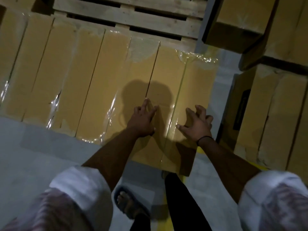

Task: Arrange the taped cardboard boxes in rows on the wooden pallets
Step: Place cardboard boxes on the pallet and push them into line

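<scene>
A row of taped cardboard boxes (70,77) lies side by side on a wooden pallet (133,17). The rightmost box (188,77) sticks out nearer to me than the others, with clear tape along its top seam. My left hand (141,120) lies on this box's top with straight fingers pointing along the gap to its neighbour. Over the same box's right part hovers my right hand (196,125), its fingers loosely spread and bent, holding nothing. Whether it touches the cardboard I cannot tell.
More cardboard boxes (275,114) are stacked at the right, another stack (241,19) further back right. Grey floor (41,155) lies in front of the row, with a yellow line (183,180) under the box. My sandalled foot (128,202) stands below.
</scene>
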`<state>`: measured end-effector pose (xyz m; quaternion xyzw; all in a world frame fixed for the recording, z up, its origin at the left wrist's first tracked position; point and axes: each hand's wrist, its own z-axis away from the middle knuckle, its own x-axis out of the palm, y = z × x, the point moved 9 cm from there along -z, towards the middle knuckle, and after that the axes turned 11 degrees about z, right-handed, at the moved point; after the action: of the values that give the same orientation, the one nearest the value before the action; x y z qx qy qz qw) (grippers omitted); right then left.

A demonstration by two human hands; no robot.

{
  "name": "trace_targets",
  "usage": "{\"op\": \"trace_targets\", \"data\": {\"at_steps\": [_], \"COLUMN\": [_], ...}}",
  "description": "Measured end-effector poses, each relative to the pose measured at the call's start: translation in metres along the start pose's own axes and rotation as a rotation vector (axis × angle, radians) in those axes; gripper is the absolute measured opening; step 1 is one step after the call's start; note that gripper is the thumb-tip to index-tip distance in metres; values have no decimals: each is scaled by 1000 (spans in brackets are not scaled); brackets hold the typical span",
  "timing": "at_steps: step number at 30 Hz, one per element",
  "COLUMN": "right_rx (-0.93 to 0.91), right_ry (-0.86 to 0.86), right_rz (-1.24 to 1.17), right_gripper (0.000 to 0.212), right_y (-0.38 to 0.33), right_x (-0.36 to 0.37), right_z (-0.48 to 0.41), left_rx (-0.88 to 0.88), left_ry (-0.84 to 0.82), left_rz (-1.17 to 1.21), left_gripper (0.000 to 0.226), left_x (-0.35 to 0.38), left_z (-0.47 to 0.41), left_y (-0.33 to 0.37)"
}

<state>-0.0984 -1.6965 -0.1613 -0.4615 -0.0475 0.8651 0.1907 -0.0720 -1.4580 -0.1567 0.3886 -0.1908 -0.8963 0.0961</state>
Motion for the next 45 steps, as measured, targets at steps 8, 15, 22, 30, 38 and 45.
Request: {"op": "trace_targets", "data": {"at_steps": [8, 15, 22, 30, 38, 45], "right_rx": [44, 69, 92, 72, 68, 68], "right_ry": [-110, -52, 93, 217, 232, 220], "right_rz": [-13, 41, 175, 164, 163, 153], "right_gripper": [87, 108, 102, 78, 77, 78], "right_y": [-10, -6, -5, 2, 1, 1], "right_x": [37, 117, 163, 150, 140, 136], "right_z": [64, 145, 179, 169, 162, 156], "left_rx": [56, 162, 245, 298, 261, 338], "left_ry": [-77, -67, 164, 265, 254, 346], "left_rz": [-155, -333, -252, -224, -216, -199], "left_gripper": [123, 141, 111, 115, 107, 102], "left_x": [28, 83, 85, 73, 70, 66], "left_z": [55, 120, 138, 126, 124, 127], "left_y": [-22, -61, -70, -75, -77, -79]}}
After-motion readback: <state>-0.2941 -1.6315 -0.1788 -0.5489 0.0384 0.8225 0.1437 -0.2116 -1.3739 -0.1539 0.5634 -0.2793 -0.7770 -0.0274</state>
